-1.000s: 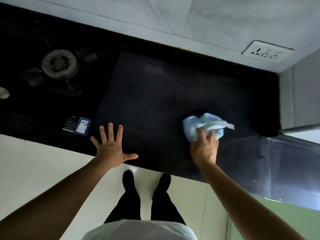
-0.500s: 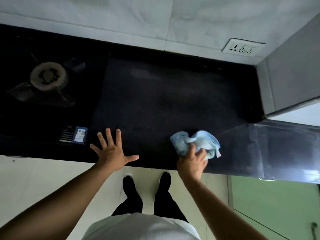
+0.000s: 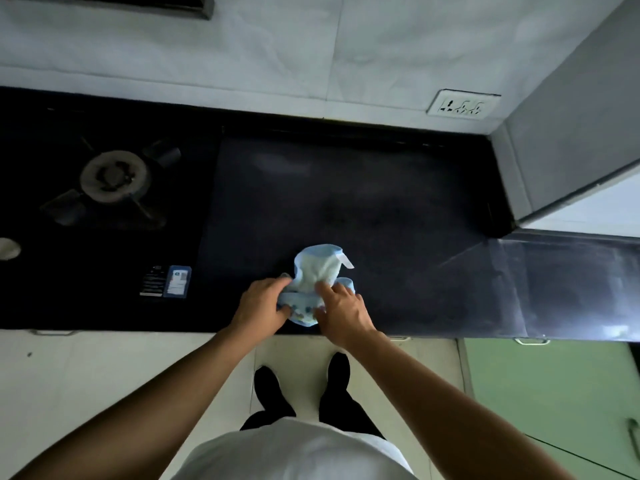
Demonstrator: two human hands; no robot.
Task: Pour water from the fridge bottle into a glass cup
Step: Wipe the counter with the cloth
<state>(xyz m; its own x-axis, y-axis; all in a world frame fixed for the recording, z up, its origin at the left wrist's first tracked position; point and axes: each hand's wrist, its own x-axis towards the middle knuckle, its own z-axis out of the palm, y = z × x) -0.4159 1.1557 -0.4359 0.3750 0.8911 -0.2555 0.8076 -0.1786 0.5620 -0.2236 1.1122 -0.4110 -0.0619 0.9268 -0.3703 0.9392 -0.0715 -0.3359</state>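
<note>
Both my hands, left hand (image 3: pixel 262 304) and right hand (image 3: pixel 343 311), pinch a crumpled blue cloth (image 3: pixel 316 279) on the dark bench (image 3: pixel 398 209) (near its front edge); bottle and cup are out of view.

We count one light-blue cloth (image 3: pixel 320 271), one gas burner (image 3: pixel 114 174) at the left of the frame, one wall socket (image 3: pixel 462 106) at upper right, and two stickers (image 3: pixel 166 281) on the surface (image 3: pixel 398 209).

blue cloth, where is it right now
In the head view the blue cloth sits near the dark counter's front edge, held between both hands, right of the burner.
</note>
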